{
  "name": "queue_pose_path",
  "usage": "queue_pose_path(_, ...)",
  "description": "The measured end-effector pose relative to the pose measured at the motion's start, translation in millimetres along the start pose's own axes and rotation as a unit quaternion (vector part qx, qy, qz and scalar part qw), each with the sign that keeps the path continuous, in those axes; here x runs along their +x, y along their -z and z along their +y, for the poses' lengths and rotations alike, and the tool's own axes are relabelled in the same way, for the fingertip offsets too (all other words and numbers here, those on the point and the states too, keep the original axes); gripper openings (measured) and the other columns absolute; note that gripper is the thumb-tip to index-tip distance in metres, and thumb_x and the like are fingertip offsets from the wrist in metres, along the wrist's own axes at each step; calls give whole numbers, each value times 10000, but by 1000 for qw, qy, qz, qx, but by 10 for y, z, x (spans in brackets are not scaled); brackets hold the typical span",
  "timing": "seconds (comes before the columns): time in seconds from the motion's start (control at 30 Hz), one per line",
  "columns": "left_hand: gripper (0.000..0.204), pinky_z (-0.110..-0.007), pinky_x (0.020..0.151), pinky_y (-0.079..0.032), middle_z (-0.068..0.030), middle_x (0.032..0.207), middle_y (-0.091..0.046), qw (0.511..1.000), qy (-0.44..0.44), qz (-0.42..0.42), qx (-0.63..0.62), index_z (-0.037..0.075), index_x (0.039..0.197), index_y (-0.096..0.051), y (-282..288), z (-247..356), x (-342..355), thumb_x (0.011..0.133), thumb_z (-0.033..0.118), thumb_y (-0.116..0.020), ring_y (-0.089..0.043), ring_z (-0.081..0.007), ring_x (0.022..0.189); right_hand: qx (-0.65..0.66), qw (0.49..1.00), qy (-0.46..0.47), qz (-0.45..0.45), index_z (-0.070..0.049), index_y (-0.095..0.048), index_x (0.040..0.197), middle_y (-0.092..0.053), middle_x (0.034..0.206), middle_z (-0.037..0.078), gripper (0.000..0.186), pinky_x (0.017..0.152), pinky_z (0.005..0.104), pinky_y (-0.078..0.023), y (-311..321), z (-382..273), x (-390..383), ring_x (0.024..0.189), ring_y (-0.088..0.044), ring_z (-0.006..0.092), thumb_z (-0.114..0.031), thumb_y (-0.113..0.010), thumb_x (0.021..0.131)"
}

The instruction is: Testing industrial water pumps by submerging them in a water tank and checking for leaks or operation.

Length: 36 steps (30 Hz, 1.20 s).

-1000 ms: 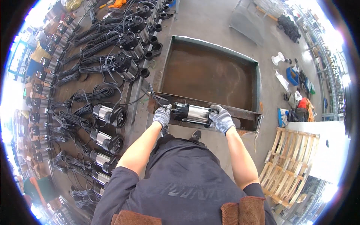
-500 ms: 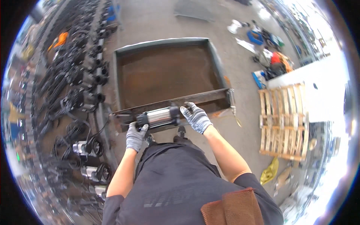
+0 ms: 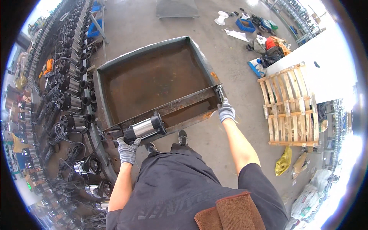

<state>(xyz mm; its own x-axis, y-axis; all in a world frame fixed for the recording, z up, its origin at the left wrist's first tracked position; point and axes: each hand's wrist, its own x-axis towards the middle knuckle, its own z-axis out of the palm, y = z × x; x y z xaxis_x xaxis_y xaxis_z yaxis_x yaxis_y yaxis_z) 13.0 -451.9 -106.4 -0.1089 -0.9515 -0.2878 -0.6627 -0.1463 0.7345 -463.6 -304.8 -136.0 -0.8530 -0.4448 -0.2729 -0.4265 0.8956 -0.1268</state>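
A large rusty metal tray (image 3: 115,67) stands on the concrete floor in front of me. A steel-bodied pump with a black end (image 3: 145,128) lies on the tray's near rail. My left hand (image 3: 127,150), in a grey glove, grips the pump's near end. My right hand (image 3: 226,111), also gloved, is closed on the right end of the near rail (image 3: 199,94), apart from the pump.
Rows of similar pumps with coiled black cables (image 3: 73,103) line the left side. A wooden pallet (image 3: 289,105) lies to the right beside a white block (image 3: 318,65). Bags and a yellow sack (image 3: 283,163) sit at the lower right, blue crates (image 3: 245,25) farther off.
My right hand has left the pump and moved right to the end of the tray's rail. My left hand still holds the pump. The view has swung to the right.
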Motion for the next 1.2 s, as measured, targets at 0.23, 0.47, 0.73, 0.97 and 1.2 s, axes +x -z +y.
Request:
queue_pose_path(0.23, 704, -349, 878, -515, -131, 1033, -664, 1000, -12, 16, 2, 2, 1136, -443, 2, -123, 14, 717, 314, -915, -624, -222, 920, 537, 842, 38, -35, -64, -660, 1047, -601, 709, -1, 156, 550, 261, -481, -295, 73, -53, 583, -544, 85, -203, -627, 985)
queue_pose_path(0.47, 767, -349, 857, -527, -148, 1026, -668, 999, -22, 3, 36, -36, 1170, -466, -17, 53, 45, 680, 322, -935, -622, -225, 906, 542, 780, 142, -279, -67, -673, 1089, -614, 736, -14, 158, 518, 238, -458, -180, -622, -897, 565, -553, 67, -179, -631, 986)
queue_pose_path(0.73, 758, -334, 848, -536, -156, 1037, -677, 1000, -21, -12, 0, -48, 1179, -459, 18, -31, 65, 703, 316, -923, -638, -223, 903, 381, 829, 290, -289, -58, -660, 1055, -624, 792, 34, 143, 708, 310, -490, -492, -1133, -994, 733, -533, 130, -170, -617, 978)
queue_pose_path(0.97, 735, -346, 839, -540, -165, 1025, -689, 1000, -18, -12, 19, -47, 1161, -477, 39, 26, 47, 704, 320, -921, -651, -232, 887, 413, 793, 345, -286, -40, -639, 1063, -661, 843, 125, 168, 752, 342, -495, -560, -1260, -967, 757, -567, 221, -185, -612, 981)
queue_pose_path(1.2, 727, -347, 845, -536, -173, 1021, -688, 1000, -14, -25, -6, -47, 1160, -480, 7, -97, 105, 706, 315, -919, -649, -232, 892, 155, 907, 340, -194, -34, -604, 1095, -672, 1000, 257, 369, 856, 492, -498, -609, -1367, -961, 958, -611, 461, -372, -471, 1027)
